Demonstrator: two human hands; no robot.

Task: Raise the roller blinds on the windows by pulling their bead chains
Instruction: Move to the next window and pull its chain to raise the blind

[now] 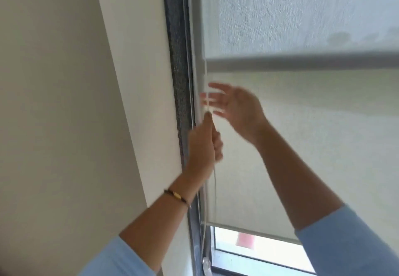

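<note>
Head view is showing the left hand (203, 146) closing in a fist around the bead chain (206, 191) just beside the window frame (180, 94), while the right hand (233, 107) is hovering open-fingered above it, holding nothing. The roller blind (302, 146) is hanging low, its bottom rail (248, 231) near the sill.

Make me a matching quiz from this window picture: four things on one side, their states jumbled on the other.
Things:
1. left hand
2. right hand
3. blind
4. bracelet

States:
A. fingers spread open beside the chain
B. on the left wrist
C. closed around the chain
D. bottom edge raised a little off the sill

Pairs: 1-C, 2-A, 3-D, 4-B
</note>
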